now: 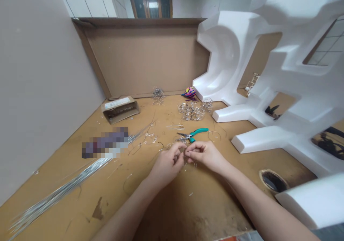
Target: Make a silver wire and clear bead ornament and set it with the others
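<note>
My left hand (171, 162) and my right hand (204, 155) meet over the middle of the table, fingertips almost touching. Both are closed in a pinch on a thin wire, mostly hidden by the fingers. A bit of curved wire (194, 164) shows just below them. Beyond the hands lie pliers with teal handles (200, 130), their jaws pointing left. Small clear beads or rings on wire (151, 138) lie left of the pliers. Farther back is a heap of bent wire pieces with clear beads (191, 111).
A bundle of long straight wires (67, 187) stretches along the left, beside a blurred-out object (104, 142). Behind it stands an open small cardboard box (120, 110). White foam packing (223, 54) lines the right side. A round hole (273, 180) is in the tabletop at right.
</note>
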A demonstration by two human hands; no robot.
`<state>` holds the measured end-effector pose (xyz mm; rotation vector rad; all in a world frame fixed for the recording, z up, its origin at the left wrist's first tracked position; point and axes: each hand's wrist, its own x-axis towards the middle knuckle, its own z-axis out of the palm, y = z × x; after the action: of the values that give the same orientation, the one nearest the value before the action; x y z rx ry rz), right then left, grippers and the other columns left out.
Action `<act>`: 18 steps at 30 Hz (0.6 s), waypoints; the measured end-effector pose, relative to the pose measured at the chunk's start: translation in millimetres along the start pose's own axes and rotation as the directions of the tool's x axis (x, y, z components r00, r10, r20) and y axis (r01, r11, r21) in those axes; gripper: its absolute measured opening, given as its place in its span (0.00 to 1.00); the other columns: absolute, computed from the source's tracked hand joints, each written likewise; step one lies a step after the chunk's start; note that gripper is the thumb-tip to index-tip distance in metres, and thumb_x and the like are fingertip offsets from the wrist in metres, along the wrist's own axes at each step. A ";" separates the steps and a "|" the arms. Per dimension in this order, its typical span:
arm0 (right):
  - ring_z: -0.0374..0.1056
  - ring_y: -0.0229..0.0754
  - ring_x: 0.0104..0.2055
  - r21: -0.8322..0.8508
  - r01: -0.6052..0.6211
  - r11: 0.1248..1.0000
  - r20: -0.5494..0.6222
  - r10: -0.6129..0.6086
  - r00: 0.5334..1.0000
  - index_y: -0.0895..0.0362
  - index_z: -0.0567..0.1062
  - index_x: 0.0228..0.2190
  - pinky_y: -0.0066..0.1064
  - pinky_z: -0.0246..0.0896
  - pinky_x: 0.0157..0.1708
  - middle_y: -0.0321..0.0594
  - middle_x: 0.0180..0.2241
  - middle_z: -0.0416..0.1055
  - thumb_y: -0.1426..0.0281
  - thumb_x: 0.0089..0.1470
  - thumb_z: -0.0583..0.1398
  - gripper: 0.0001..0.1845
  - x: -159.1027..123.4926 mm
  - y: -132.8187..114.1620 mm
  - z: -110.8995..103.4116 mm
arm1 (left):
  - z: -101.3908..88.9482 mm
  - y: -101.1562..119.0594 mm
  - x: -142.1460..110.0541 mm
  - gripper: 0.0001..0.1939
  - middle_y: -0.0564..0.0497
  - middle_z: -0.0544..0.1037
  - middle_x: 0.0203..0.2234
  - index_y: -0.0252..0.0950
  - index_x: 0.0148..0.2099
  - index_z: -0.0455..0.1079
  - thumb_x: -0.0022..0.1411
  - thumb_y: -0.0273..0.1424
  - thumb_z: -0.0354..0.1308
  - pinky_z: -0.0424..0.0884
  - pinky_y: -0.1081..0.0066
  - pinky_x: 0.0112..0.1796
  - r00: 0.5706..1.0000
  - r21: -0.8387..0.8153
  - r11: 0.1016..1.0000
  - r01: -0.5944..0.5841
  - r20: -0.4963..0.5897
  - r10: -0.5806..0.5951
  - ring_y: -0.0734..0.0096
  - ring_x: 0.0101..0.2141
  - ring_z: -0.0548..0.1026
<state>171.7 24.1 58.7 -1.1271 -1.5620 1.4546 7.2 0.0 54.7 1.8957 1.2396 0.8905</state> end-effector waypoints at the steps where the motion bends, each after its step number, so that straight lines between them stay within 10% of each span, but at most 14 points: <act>1: 0.68 0.36 0.23 -0.005 0.011 1.000 0.007 -0.011 1.000 0.60 0.73 0.25 0.29 0.62 0.29 0.36 0.19 0.72 0.60 0.37 0.65 0.16 -0.1 -0.4 -0.3 | -0.7 0.4 0.2 0.11 0.58 0.68 0.16 0.40 0.43 0.64 0.59 0.33 0.46 0.61 0.78 0.22 1.000 0.065 0.998 -0.010 -0.001 0.010 0.77 0.18 0.67; 18: 0.68 0.35 0.24 0.068 0.071 0.995 0.052 -0.075 0.996 0.60 0.72 0.24 0.29 0.62 0.30 0.36 0.20 0.72 0.61 0.38 0.66 0.15 -0.3 -2.1 1.5 | -1.2 1.0 0.8 0.11 0.57 0.70 0.17 0.41 0.39 0.69 0.59 0.33 0.46 0.57 0.77 0.24 0.995 0.417 0.909 -0.009 -0.088 0.050 0.75 0.18 0.65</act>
<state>170.2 23.3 60.6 -0.9895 -1.5647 1.4885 7.0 0.7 56.2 2.2283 1.5626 0.7848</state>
